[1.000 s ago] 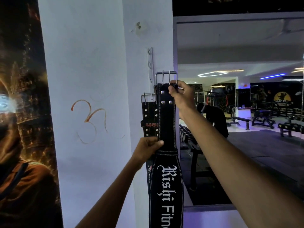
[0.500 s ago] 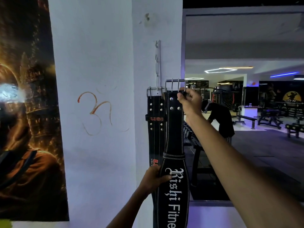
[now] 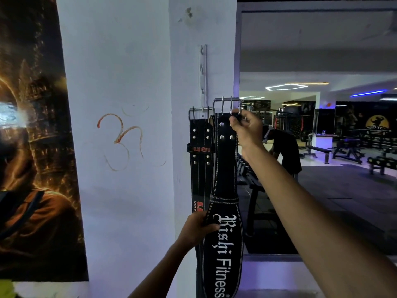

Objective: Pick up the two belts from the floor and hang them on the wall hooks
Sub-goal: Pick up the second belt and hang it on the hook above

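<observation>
A wide black belt (image 3: pixel 225 168) with white lettering is held upright in front of the corner of a white pillar (image 3: pixel 129 61). Its top end is pinched by the right hand (image 3: pixel 247 132): the fingertips (image 3: pixel 235 119) are closed on the right edge of the strap, just under the metal buckle (image 3: pixel 226 105), and the thumb is seen on the front face near the rivets. The buckle stands above the fingers and is not covered by them. Lower down, the broad part of the same belt is gripped by the left hand (image 3: pixel 197 230); the thumb is laid across the front of the belt beside the first white letter, and the other fingers are hidden behind the left edge. Between the two hands the strap is kept straight and nearly vertical. A second, narrower black belt (image 3: pixel 200 160) with red letters is seen just beside it on the left, against the pillar; its buckle (image 3: pixel 199 114) is at the lowest part of a white hook rail (image 3: pixel 203 72) that is fixed vertically on the pillar. Whether this buckle is caught on a hook cannot be told exactly. The buckle of the held belt is a little higher than the other buckle and to the right of the rail.
</observation>
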Available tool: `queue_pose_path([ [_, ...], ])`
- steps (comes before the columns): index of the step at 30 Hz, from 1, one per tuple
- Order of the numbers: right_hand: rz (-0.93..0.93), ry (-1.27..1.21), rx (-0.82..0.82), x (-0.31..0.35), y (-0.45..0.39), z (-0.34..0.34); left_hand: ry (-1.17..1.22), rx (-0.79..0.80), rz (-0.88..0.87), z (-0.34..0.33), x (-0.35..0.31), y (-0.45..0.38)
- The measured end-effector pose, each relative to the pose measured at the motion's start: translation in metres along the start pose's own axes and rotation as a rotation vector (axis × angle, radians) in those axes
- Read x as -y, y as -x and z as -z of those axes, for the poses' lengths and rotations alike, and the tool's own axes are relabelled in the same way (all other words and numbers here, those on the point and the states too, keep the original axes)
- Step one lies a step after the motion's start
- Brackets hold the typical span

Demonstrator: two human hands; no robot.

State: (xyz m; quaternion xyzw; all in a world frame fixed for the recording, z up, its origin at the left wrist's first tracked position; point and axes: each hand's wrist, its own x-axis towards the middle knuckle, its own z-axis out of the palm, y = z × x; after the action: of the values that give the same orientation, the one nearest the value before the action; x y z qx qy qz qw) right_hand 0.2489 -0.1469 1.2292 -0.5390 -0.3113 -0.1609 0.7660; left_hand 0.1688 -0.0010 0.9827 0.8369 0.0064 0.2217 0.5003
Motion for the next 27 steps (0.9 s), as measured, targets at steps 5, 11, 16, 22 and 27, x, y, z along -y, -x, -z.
queue_pose_path([
  [5, -0.032, 0.017, 0.019, -0.014, 0.008, 0.010, -0.190, -0.107, -0.069, 0.016, -0.034, -0.009],
  [11, -0.041, -0.028, 0.033, -0.020, 0.011, 0.011, 0.136, -0.513, -0.262, 0.038, -0.132, -0.048],
  [16, 0.062, -0.009, 0.055, -0.022, -0.001, 0.001, -0.006, -0.593, -0.447, 0.054, -0.204, -0.084],
  [22, 0.235, 0.017, 0.093, -0.017, -0.038, -0.016, -0.016, -0.654, -0.535, 0.077, -0.225, -0.114],
  [27, 0.224, 0.003, 0.158, -0.011, -0.077, -0.033, 0.006, -0.672, -0.520, 0.104, -0.230, -0.156],
])
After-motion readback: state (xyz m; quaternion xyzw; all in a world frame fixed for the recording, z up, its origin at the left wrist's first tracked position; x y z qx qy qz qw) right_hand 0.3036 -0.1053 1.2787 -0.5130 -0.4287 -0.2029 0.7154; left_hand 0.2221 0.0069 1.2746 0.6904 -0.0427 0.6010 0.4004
